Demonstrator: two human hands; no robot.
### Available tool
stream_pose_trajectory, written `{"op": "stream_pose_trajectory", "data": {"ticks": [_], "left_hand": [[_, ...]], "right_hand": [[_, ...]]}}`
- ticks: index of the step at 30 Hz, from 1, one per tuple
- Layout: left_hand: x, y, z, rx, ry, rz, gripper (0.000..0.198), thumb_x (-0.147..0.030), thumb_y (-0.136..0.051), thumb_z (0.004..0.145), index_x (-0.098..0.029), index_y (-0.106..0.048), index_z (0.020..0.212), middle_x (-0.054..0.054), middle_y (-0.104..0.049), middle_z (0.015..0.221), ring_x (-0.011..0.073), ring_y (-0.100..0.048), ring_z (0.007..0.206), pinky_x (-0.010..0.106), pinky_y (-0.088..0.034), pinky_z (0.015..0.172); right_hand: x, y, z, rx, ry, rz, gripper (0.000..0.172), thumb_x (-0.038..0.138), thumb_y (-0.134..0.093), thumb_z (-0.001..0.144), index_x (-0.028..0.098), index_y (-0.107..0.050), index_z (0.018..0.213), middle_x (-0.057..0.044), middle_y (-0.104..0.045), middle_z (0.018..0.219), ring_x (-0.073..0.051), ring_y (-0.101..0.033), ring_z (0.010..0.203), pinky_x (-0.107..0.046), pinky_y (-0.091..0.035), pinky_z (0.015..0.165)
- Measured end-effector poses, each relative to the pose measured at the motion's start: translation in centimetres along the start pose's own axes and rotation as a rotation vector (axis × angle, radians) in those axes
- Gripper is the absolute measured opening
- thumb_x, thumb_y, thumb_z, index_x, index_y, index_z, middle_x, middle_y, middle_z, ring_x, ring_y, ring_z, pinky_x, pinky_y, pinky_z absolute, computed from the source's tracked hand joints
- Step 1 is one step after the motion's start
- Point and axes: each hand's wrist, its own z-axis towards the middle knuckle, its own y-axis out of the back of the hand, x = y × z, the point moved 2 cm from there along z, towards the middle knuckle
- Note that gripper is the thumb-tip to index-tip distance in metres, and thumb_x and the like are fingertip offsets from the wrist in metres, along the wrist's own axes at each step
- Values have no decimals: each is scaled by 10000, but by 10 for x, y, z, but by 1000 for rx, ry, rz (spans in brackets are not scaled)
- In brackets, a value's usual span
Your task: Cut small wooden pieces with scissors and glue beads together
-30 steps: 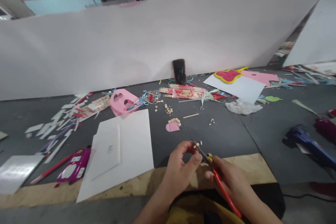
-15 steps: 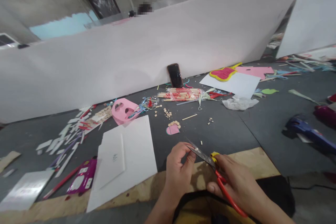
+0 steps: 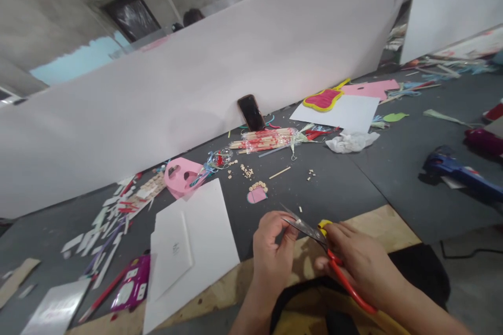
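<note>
My right hand grips a pair of scissors with red and yellow handles, blades pointing up and left. At the blades, the fingertips of my left hand are pinched together around a small pale piece, mostly hidden by fingers and metal. Just beyond lies a pink paper shape with a rounded edge, small pale rounds lined along its upper side. Loose pale bits are scattered behind it, near a thin wooden stick.
A phone leans against the white partition, behind bagged sticks. White sheets and a pink mask-like cutout lie left. Crumpled tissue and a blue tool, possibly a glue gun, are at right.
The camera view has tilted and shifted a little. Both hands and the scissors keep nearly the same pose, the blades still at my left fingertips.
</note>
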Motion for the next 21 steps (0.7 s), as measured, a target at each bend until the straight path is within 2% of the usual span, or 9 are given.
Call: {"op": "stream_pose_trajectory", "data": {"ticks": [7,14,21], "left_hand": [[-2,0,0,-16,-14,-1,193,-230,-525,876,-173,-614,714,41,-650,812,167,-601,829,277,-459,770],[-1,0,-2,-13,19,-40,219,-243,-520,875,-169,-600,685,40,-638,788,164,-585,807,272,-447,767],[6,-1,0,49,135,-241,183,-248,-530,857,-156,-598,715,28,-595,774,148,-545,739,238,-424,687]], "right_hand": [[-1,-2,0,-98,28,22,400,580,-449,854,235,-416,654,-19,-536,614,-145,-496,507,-255,-369,473],[0,-3,1,-55,38,19,461,627,-348,877,233,-417,648,-31,-535,601,-157,-495,519,-266,-367,481],[0,0,4,-58,46,-33,336,515,-476,852,238,-413,673,-40,-550,648,-174,-518,581,-272,-389,518]]}}
